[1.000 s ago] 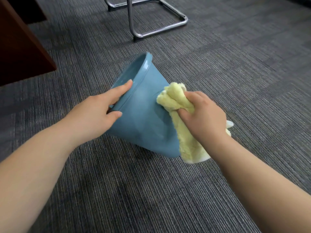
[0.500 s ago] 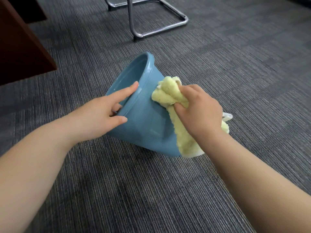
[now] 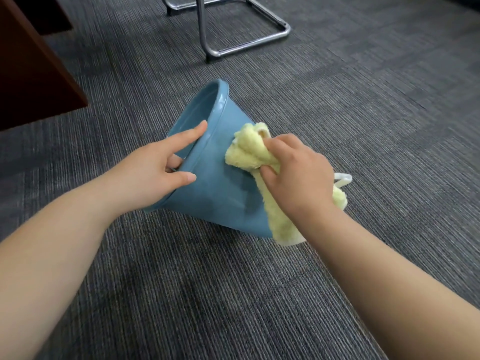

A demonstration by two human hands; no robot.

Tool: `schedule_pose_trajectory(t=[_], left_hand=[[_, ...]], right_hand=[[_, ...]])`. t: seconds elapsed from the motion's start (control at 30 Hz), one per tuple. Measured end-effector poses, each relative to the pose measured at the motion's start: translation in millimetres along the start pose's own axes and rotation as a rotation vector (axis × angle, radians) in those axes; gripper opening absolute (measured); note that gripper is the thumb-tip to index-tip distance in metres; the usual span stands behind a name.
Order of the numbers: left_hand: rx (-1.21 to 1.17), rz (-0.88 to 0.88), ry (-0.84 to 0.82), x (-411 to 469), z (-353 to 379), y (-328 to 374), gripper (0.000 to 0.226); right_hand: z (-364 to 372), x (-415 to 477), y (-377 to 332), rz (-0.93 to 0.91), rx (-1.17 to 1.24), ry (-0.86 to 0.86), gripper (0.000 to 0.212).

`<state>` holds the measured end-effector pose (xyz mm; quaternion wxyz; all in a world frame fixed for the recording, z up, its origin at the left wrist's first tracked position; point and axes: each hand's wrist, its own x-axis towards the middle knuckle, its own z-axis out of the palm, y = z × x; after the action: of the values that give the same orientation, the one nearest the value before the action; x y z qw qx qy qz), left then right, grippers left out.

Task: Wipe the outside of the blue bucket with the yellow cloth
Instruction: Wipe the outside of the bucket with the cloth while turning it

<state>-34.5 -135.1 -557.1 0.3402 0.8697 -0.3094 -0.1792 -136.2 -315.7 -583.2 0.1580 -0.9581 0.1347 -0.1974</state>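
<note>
The blue bucket lies tilted on its side on the carpet, its mouth facing up and to the left. My left hand grips its rim, forefinger along the inside and thumb on the outer wall. My right hand is closed on the bunched yellow cloth and presses it against the bucket's outer wall just below the rim. The rest of the cloth hangs down past the bucket's base to the floor. The bucket's base is hidden behind my right hand and the cloth.
Grey striped carpet covers the floor all around. A chrome chair frame stands just behind the bucket. A dark red-brown wooden furniture panel fills the upper left corner.
My right hand has slid the cloth up the bucket's wall toward the rim. My left hand has shifted slightly on the rim, and the bucket stays tilted.
</note>
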Motion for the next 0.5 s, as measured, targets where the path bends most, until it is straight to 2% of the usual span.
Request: schedule_pose_trajectory(t=[0.1,0.23,0.3,0.5], left_hand=[[-0.001,-0.001,0.002,0,1,0,0.076],[0.004,-0.008,0.021,2,-3,-1,0.075],[0.012,-0.011,0.026,2,-4,-2,0.074],[0.005,0.004,0.05,1,-4,-4,0.075]], right_hand=[[2,-7,-4,-0.04,0.015,0.024,0.032],[4,-25,-20,-0.223,0.044,-0.095,0.035],[5,-27,-19,-0.248,0.033,-0.134,0.036],[8,-15,5,-0.03,0.012,-0.055,0.034]])
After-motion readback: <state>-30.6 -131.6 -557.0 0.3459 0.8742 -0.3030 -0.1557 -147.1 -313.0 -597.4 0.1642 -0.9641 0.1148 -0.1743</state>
